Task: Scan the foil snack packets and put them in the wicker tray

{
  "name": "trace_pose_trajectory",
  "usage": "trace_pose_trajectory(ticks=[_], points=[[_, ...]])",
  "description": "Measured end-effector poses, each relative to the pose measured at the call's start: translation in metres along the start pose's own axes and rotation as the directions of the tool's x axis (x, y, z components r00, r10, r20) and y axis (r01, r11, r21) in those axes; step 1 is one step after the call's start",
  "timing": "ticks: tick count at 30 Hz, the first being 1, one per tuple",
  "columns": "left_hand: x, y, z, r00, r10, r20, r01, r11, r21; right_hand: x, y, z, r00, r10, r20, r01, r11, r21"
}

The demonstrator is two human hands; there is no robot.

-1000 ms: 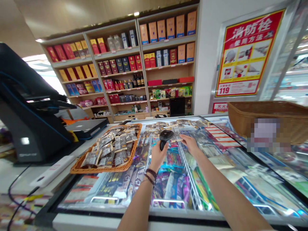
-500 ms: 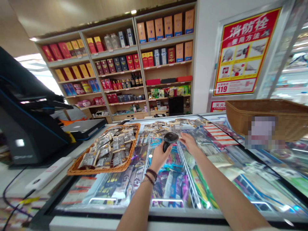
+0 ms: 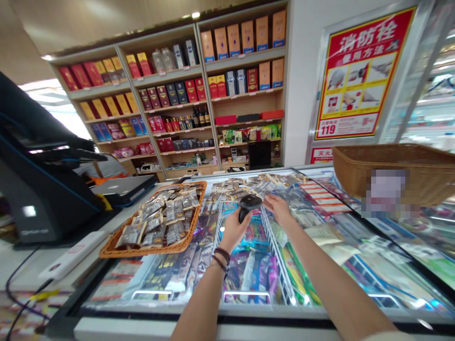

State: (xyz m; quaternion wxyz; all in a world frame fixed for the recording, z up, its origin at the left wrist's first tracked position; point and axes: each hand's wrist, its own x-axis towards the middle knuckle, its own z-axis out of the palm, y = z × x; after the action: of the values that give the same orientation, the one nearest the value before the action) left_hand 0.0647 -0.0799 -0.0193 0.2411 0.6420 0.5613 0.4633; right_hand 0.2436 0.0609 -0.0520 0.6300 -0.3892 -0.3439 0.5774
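Observation:
My left hand [image 3: 237, 229] is wrapped round the handle of a black handheld barcode scanner [image 3: 250, 202], whose head hangs above the freezer's glass top. Close to the scanner's right side, my right hand [image 3: 278, 208] has its fingers together at the edge of a small packet [image 3: 261, 192], partly hidden behind the scanner. More small clear-and-brown packets [image 3: 227, 185] lie spread over the far part of the glass. At left, an orange-brown wicker tray [image 3: 194, 233] holds a heap of similar packets [image 3: 175, 208].
Under the glass, a white wire basket [image 3: 275, 241] holds colourful wrapped goods. A checkout machine [image 3: 42, 189] and a flat black device [image 3: 124, 190] stand at left. A brown wicker basket [image 3: 350, 173] sits at right. Shelves of boxes [image 3: 170, 94] line the back wall.
The small packet by my right hand stood more upright before and now tilts flatter behind the scanner. The scanner and my left hand have shifted slightly left.

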Motion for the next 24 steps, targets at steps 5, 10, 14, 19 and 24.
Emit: trace_pose_trajectory(ticks=[5, 10, 14, 19, 24], points=[[0.0, 0.0, -0.001, 1.0, 0.009, -0.007, -0.009, 1.0, 0.02, -0.003, 0.002, 0.001, 0.999, -0.019, 0.035, 0.02, 1.0, -0.008], [0.0, 0.0, -0.003, 1.0, 0.008, -0.014, -0.007, 0.998, 0.069, 0.0, 0.006, -0.002, 0.998, -0.053, 0.047, 0.053, 0.999, -0.004], [-0.001, 0.001, -0.005, 1.0, 0.006, -0.018, -0.004, 0.996, 0.084, 0.003, 0.009, -0.003, 0.997, -0.052, 0.049, 0.052, 0.999, 0.009], [-0.002, 0.002, -0.007, 1.0, 0.013, -0.019, -0.011, 0.996, 0.085, 0.005, 0.011, -0.005, 0.997, -0.058, 0.052, 0.057, 0.998, 0.011], [-0.003, 0.001, -0.007, 1.0, 0.013, -0.02, -0.012, 0.999, 0.053, 0.003, 0.009, -0.005, 0.996, -0.063, 0.068, 0.063, 0.998, -0.004]])
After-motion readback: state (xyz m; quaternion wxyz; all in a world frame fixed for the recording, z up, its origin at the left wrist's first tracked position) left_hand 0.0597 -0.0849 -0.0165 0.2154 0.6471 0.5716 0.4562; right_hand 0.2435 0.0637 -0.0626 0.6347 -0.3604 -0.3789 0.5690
